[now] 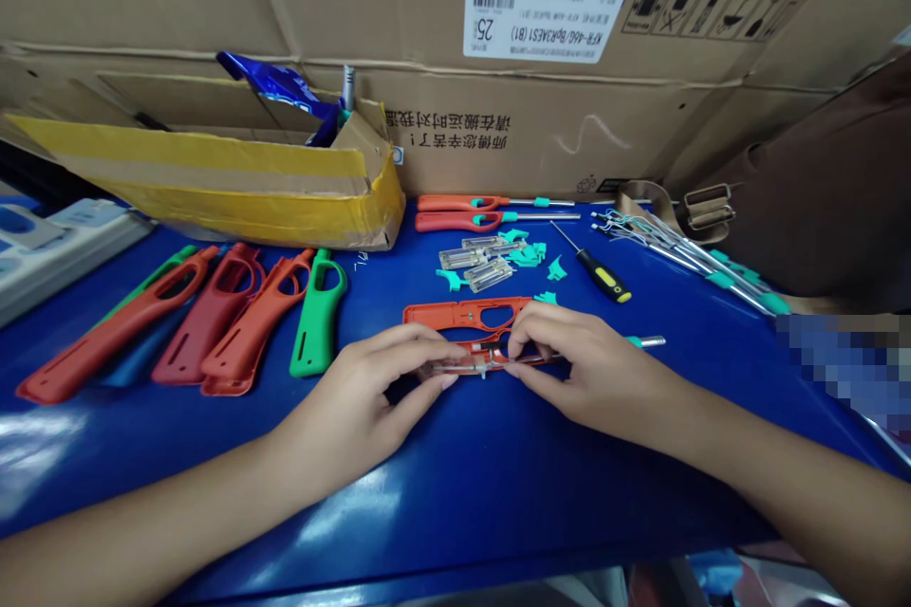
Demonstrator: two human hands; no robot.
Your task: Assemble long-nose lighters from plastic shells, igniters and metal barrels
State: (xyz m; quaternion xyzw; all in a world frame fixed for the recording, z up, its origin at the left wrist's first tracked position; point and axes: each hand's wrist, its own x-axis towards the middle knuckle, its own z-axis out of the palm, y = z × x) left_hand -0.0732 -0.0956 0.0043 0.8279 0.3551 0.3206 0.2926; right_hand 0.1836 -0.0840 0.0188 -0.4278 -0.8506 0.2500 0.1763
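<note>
An opened gas lighter lies before me, with a clear fuel tank (455, 366) in its orange half-shell. My left hand (384, 379) grips the tank end between thumb and fingers. At the middle of the half-shell, my right hand (569, 360) has its thumb and fingertips pinched together beside a thin pale wire; what they hold is too small to make out. The lighter's metal tube (651, 341) sticks out beyond the right hand. Just behind lies the other orange half-shell (462, 314), with a teal trigger (546, 298) near its right end.
Several clear tanks (491, 273) and teal pieces (527, 255) lie behind the shells. Two assembled lighters (459, 222) and a screwdriver (604, 277) are nearby. Coloured handle shells (318, 322) stand left, before a yellow-taped box (285, 190). Metal tubes with wires (683, 251) lie right.
</note>
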